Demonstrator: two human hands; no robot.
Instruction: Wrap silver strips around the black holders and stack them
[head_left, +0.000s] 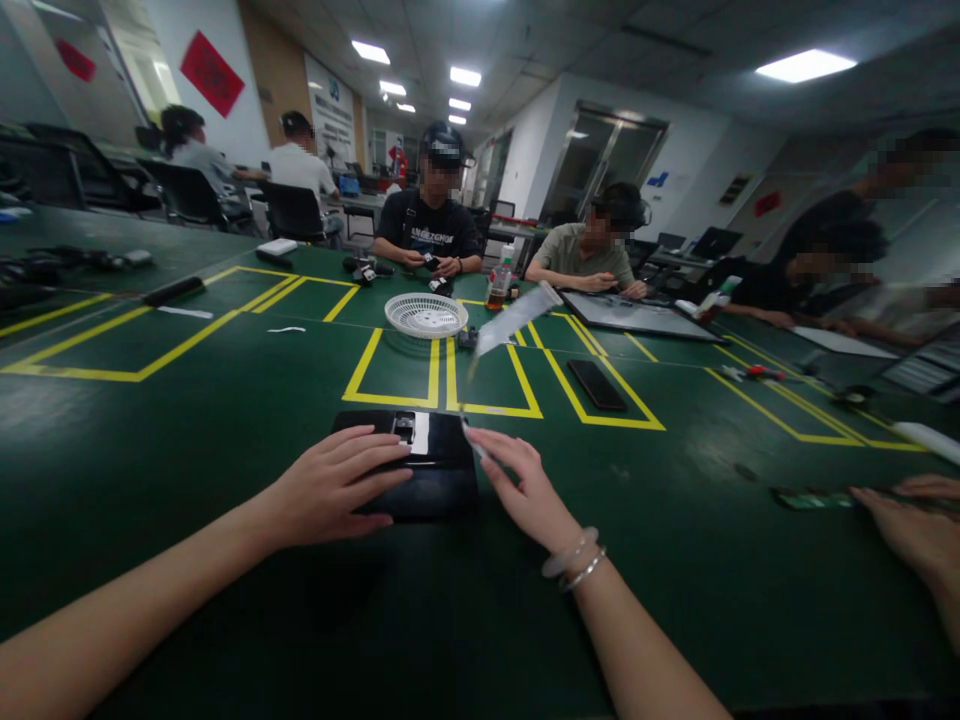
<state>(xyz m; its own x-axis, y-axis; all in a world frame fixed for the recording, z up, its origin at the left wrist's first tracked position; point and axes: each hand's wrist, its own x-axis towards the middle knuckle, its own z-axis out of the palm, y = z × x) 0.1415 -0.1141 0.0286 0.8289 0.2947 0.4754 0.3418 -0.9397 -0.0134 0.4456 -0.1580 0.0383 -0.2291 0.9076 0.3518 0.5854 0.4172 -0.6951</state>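
A glossy black box-like device (442,490) lies in front of me, with a small square recess and a white strip (421,433) on its top. My left hand (330,485) rests flat on its left part, fingers stretched out over the top. At the device's right edge, my right hand (517,480) has its thumb and fingertips together at a thin whitish piece that I cannot make out. Above those fingertips rises a blurred translucent strip (517,318), slanting up to the right; whether it joins the piece in my fingers is unclear.
Beyond the device stands a white plastic basket (390,318) on the green table (262,640), which has yellow tape outlines. A black phone (596,385) lies right of centre, a bottle (498,285) farther back. Another person's hand (907,530) touches a green board at right. Several people sit around.
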